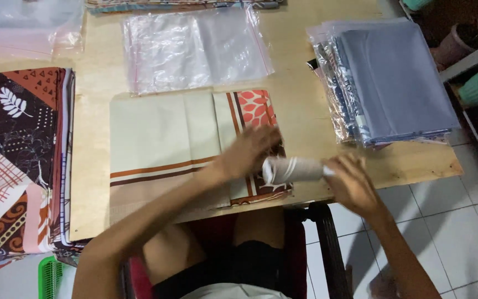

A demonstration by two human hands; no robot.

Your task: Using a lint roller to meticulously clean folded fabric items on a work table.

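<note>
Lying at nine o'clock on the wooden bench [300,105], a stack of patterned fabrics [20,160] in brown, orange and pink reaches past the near edge. At eleven o'clock rests a heap of clear plastic bags [192,50]. Just below it, at the centre, a folded cream cloth [161,149] with brown stripes and an orange leaf panel lies flat. The left hand [247,149] rests over that cloth's right part, fingers curled loosely toward the rolled pale cloth [291,169], touching its left end; its grip looks partly closed, though blur hides how firm it is. The roll sits at five o'clock, over the bench's near edge. The right hand [352,182] wraps its fingers around the roll's right end. At two o'clock a stack of bagged grey fabrics [394,83] lies.
</note>
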